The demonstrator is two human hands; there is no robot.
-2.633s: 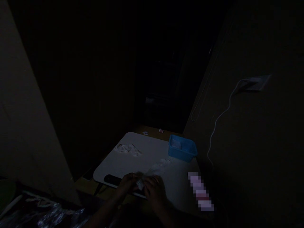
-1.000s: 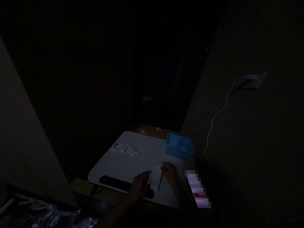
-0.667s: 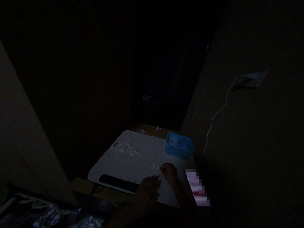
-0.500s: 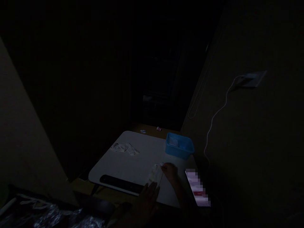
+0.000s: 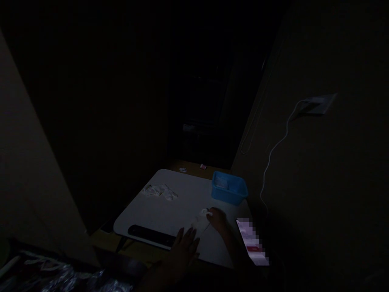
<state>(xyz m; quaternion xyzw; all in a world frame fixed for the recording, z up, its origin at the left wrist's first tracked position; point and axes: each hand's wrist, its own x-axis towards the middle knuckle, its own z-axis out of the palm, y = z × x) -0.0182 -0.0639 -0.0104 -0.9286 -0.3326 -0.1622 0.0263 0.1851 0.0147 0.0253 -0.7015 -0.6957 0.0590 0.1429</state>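
Look at the thin, white, soft piece of cloth-like material (image 5: 199, 222) in front of you — it lies toward the near right part of the white, round-cornered table (image 5: 179, 202). Its far end is bunched into a small, paler clump; the rest spreads flat, slanting down toward you. Its near outline is too dim for you to make out — likewise its weave.

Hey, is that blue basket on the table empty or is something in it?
Not empty: the blue basket holds a pale item toward its left; too dark to tell what it is.
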